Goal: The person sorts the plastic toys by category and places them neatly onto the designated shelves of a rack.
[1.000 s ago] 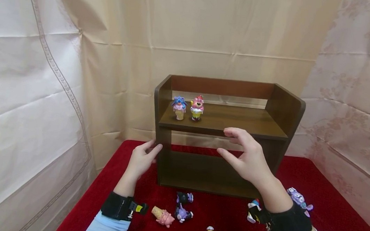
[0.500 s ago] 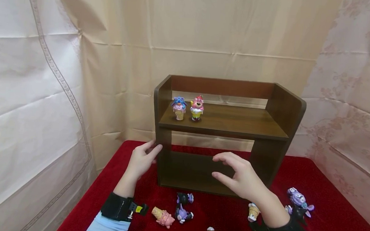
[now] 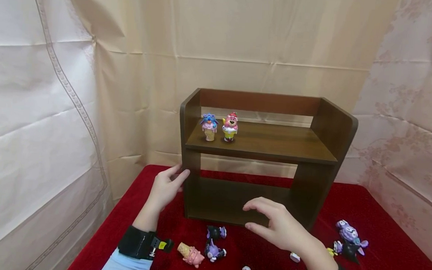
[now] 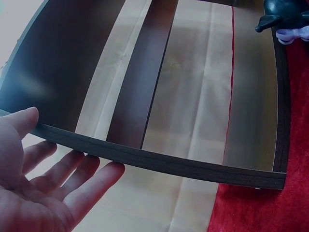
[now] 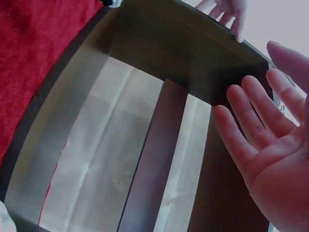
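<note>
The right hand, empty with fingers apart, has dropped to the frame's lower right, clear of two figurines standing on the shelf, left of centre, while the left hand, fingers loosely spread, rests at the shelf's edge.

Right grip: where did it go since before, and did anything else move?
The right grip moved down and a bit left in the head view; it no longer overlaps the upper board. Nothing was grabbed or let go. The left grip, blue toy and pink bear stayed put.
</note>
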Demonstrator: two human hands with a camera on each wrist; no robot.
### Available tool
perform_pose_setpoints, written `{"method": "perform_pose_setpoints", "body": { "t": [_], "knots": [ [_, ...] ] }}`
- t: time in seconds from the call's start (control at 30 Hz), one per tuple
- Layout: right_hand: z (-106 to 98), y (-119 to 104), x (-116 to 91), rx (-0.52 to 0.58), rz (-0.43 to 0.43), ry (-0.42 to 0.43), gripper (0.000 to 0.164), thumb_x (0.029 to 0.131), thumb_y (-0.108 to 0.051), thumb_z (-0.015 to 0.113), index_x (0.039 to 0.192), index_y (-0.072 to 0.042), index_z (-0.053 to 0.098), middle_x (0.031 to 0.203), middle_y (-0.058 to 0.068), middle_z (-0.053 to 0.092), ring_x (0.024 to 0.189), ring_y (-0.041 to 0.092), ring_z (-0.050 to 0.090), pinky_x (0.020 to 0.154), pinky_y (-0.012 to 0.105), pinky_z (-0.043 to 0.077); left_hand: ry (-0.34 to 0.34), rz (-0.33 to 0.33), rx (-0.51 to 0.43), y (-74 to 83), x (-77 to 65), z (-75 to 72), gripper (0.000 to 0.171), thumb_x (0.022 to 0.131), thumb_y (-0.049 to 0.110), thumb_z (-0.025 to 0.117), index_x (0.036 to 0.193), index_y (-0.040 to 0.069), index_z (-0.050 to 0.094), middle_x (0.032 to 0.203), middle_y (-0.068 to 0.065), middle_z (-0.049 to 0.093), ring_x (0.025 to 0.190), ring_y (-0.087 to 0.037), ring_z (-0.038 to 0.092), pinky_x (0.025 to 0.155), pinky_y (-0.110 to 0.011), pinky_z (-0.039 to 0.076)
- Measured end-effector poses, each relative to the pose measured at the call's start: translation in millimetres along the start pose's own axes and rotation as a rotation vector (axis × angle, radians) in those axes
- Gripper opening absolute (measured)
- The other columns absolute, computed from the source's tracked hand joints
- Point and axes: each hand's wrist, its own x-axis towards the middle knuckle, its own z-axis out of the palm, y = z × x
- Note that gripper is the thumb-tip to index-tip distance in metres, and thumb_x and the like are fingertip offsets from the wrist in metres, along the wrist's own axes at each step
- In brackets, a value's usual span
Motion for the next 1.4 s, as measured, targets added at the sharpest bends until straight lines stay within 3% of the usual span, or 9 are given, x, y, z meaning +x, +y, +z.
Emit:
{"method": "perform_pose_setpoints", "body": {
  "t": [0.1, 0.3, 0.47, 0.83, 1.1, 1.4],
  "knots": [
    [1.9, -0.9, -4.3, 0.010, 0.008, -0.046, 0.039, 0.085, -0.019, 0.074, 0.119, -0.027, 0.057, 0.113, -0.010, 0.059, 0.099, 0.008, 0.055, 0.076, 0.030, 0.055, 0.001, -0.001, 0.003, 1.6, -0.2, 0.4, 0.057, 0.092, 0.043, 0.062, 0.138, 0.011, 0.050, 0.128, -0.013, 0.057, 0.077, -0.018, 0.066, 0.073, -0.043, 0.058],
    [5.0, -0.8, -12.5, 0.079, 0.121, -0.261, 0.032, 0.090, -0.031, 0.068, 0.121, -0.033, 0.057, 0.115, -0.015, 0.059, 0.105, 0.006, 0.054, 0.087, 0.037, 0.053, 0.005, -0.009, 0.006, 4.5, -1.5, 0.5, 0.057, 0.093, 0.042, 0.062, 0.139, 0.011, 0.050, 0.129, -0.013, 0.057, 0.074, -0.020, 0.066, 0.075, -0.047, 0.057],
    [10.1, 0.7, -18.0, 0.104, 0.124, -0.387, 0.032, 0.092, -0.041, 0.062, 0.122, -0.033, 0.056, 0.118, -0.016, 0.058, 0.108, 0.007, 0.053, 0.090, 0.038, 0.051, 0.006, 0.002, 0.010, 4.0, -2.1, 0.8, 0.056, 0.093, 0.042, 0.062, 0.138, 0.011, 0.051, 0.128, -0.013, 0.057, 0.077, -0.020, 0.066, 0.073, -0.045, 0.057],
    [14.1, 3.1, -28.3, 0.196, 0.161, -0.540, 0.040, 0.089, -0.035, 0.069, 0.126, -0.033, 0.055, 0.121, -0.013, 0.057, 0.110, 0.010, 0.052, 0.089, 0.039, 0.051, 0.007, 0.008, 0.004, 3.8, -2.0, 1.1, 0.055, 0.093, 0.041, 0.062, 0.138, 0.013, 0.052, 0.127, -0.011, 0.058, 0.079, -0.019, 0.066, 0.072, -0.045, 0.057],
    [15.9, 3.4, -28.9, 0.211, 0.158, -0.595, 0.038, 0.087, -0.029, 0.071, 0.122, -0.031, 0.057, 0.118, -0.011, 0.059, 0.108, 0.009, 0.053, 0.089, 0.039, 0.051, 0.006, 0.007, 0.004, 3.5, -0.6, 0.9, 0.055, 0.092, 0.043, 0.062, 0.138, 0.014, 0.052, 0.129, -0.011, 0.057, 0.088, -0.019, 0.064, 0.071, -0.041, 0.058],
    [24.8, 12.5, -34.8, 0.219, 0.158, -0.645, 0.034, 0.086, -0.026, 0.073, 0.119, -0.024, 0.062, 0.115, -0.012, 0.061, 0.105, 0.006, 0.054, 0.085, 0.035, 0.052, 0.003, 0.002, 0.012, 1.9, -0.7, 1.0, 0.058, 0.092, 0.045, 0.061, 0.139, 0.013, 0.050, 0.129, -0.012, 0.056, 0.081, -0.018, 0.066, 0.072, -0.041, 0.058]
  ]
}}
